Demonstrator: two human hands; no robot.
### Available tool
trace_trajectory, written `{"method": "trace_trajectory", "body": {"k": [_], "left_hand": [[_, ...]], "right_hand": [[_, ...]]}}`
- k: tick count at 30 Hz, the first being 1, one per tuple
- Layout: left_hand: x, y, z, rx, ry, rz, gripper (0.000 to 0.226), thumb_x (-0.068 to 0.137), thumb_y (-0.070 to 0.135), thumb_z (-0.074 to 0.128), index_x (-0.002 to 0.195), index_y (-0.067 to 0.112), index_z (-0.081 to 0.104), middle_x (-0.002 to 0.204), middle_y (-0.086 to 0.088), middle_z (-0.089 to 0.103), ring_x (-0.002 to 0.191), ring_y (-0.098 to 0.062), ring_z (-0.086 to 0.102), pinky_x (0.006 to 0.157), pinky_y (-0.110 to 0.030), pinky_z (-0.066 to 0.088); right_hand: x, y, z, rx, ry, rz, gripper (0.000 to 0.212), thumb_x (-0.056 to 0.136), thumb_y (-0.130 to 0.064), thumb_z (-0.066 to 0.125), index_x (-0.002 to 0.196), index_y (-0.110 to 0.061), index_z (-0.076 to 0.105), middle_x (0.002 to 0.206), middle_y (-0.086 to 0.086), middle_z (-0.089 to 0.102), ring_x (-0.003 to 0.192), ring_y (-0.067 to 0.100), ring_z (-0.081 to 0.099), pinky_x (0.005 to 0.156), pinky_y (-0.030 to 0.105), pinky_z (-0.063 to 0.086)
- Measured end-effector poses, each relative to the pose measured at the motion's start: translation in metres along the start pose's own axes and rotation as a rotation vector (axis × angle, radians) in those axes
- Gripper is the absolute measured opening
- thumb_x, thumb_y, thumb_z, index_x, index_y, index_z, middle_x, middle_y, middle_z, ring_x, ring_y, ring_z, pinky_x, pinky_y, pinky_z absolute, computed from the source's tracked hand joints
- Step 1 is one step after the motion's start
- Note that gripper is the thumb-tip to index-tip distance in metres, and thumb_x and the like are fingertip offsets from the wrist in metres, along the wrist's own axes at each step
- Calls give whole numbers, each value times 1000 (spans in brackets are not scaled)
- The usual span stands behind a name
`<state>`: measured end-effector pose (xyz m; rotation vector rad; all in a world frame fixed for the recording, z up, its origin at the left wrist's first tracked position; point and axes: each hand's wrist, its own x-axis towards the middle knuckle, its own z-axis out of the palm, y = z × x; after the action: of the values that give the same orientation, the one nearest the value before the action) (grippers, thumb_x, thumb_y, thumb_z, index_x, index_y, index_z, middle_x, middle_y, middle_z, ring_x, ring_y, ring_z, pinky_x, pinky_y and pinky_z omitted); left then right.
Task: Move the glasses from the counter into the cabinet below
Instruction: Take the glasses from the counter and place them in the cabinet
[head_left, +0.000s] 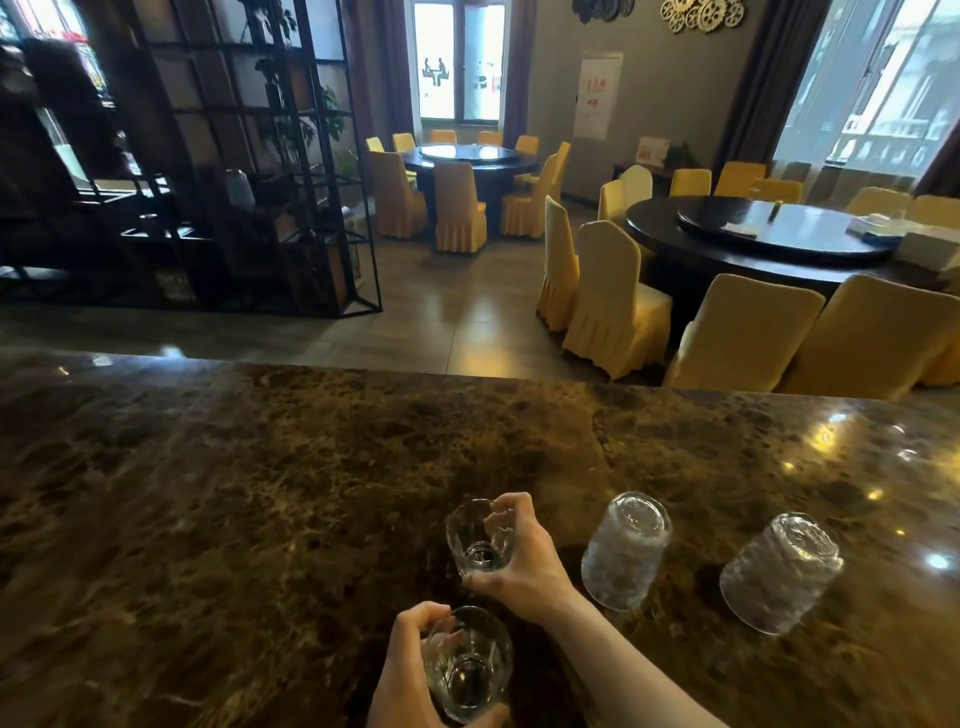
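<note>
1. Two clear faceted drinking glasses are in hand, and I place everything else relative to the brown marbled stone counter (260, 493). Nearest the camera, at the counter's near edge, the left hand (410, 670) is wrapped around the first clear faceted glass (470, 662), which is mouth-up, with fingers curled over its rim.

2. Just beyond, a little further onto the counter, the right hand (524, 556) is closed around the second clear faceted glass (478, 535), thumb low and fingers over the top edge. I cannot tell whether this glass rests on the stone or is lifted just clear of it.

3. To the right of that hand, two clear textured tumblers stand upside down on the counter: the nearer inverted tumbler (626, 551) just beside the right wrist, the farther inverted tumbler (782, 571) well apart from it towards the counter's right end.

4. Past the counter's far edge lie round dark dining tables (769, 234) and yellow-covered chairs (618, 306).

5. The step in hand looks like pickup of the first pair. The cabinet below the counter is out of view, so the next move probably calls for lowering both glasses beneath the near edge, keeping them apart so they do not knock together, then coming back for the two tumblers.
</note>
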<state>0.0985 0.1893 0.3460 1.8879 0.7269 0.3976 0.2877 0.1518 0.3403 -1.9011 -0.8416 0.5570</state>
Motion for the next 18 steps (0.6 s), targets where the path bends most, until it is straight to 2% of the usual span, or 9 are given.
{"method": "trace_trajectory", "body": {"k": [3, 7, 10, 12, 14, 15, 16, 17, 18], "left_hand": [[2, -3, -1, 32, -6, -20, 92, 42, 47, 95, 115, 26, 43, 105, 3, 68, 101, -3, 67, 96, -25, 48], [11, -4, 0, -2, -8, -120, 58, 69, 6, 89, 105, 22, 47, 108, -11, 66, 100, -20, 68, 98, -39, 50], [8, 3, 2, 10, -10, -130, 47, 76, -12, 77, 97, 20, 50, 105, -18, 63, 90, -15, 68, 85, -16, 50], [2, 13, -1, 26, -50, -31, 38, 81, -19, 66, 95, 14, 53, 97, -11, 60, 76, 2, 68, 72, -11, 50], [-1, 33, -5, 95, -41, 5, 30, 87, -17, 59, 89, 13, 57, 89, -2, 55, 59, 16, 62, 65, -7, 48], [-1, 46, -8, 117, -45, 32, 22, 82, -13, 69, 91, 6, 61, 90, -1, 55, 62, 19, 60, 69, -6, 48], [-1, 59, -10, 161, -60, 77, 36, 68, -5, 86, 97, -3, 65, 93, -2, 58, 74, 21, 60, 78, -7, 45], [1, 72, -9, 181, -25, 95, 64, 54, 15, 97, 105, -8, 66, 100, -5, 62, 91, 16, 62, 88, -12, 42], [2, 88, -6, 188, 81, 125, 84, 48, 43, 96, 109, -7, 67, 108, -9, 65, 106, 1, 63, 95, -21, 42]], "right_hand": [[-1, -1, 1, -2, -15, 9, 84, 60, -26, 90, 120, -38, 33, 119, -9, 53, 110, 7, 55, 78, 14, 51], [-1, -3, -2, -18, -43, 38, 88, 60, -26, 91, 123, -39, 31, 123, -8, 52, 115, 11, 53, 81, 16, 50], [-4, -8, -8, -58, -94, 71, 103, 58, -26, 93, 138, -35, 28, 132, -4, 50, 126, 16, 49, 97, 26, 49], [-8, -17, -19, -120, -125, 74, 115, 58, -26, 94, 149, -29, 22, 143, 0, 45, 135, 18, 42, 109, 33, 41], [-11, -30, -35, -235, -127, 43, 117, 62, -26, 91, 153, -24, 18, 148, 1, 39, 139, 17, 37, 114, 34, 36], [-13, -38, -46, -299, -118, 29, 114, 64, -23, 90, 153, -23, 18, 149, 2, 38, 139, 18, 36, 114, 35, 36], [-15, -46, -58, -357, -106, 15, 110, 66, -19, 87, 153, -23, 20, 148, 2, 40, 138, 19, 38, 112, 36, 38], [-16, -53, -73, -407, -90, -7, 104, 68, -15, 85, 151, -25, 25, 145, 2, 45, 134, 20, 44, 109, 38, 42], [-18, -61, -88, -453, -75, -35, 96, 69, -13, 84, 148, -27, 31, 138, 2, 52, 127, 20, 50, 104, 39, 47]]}}
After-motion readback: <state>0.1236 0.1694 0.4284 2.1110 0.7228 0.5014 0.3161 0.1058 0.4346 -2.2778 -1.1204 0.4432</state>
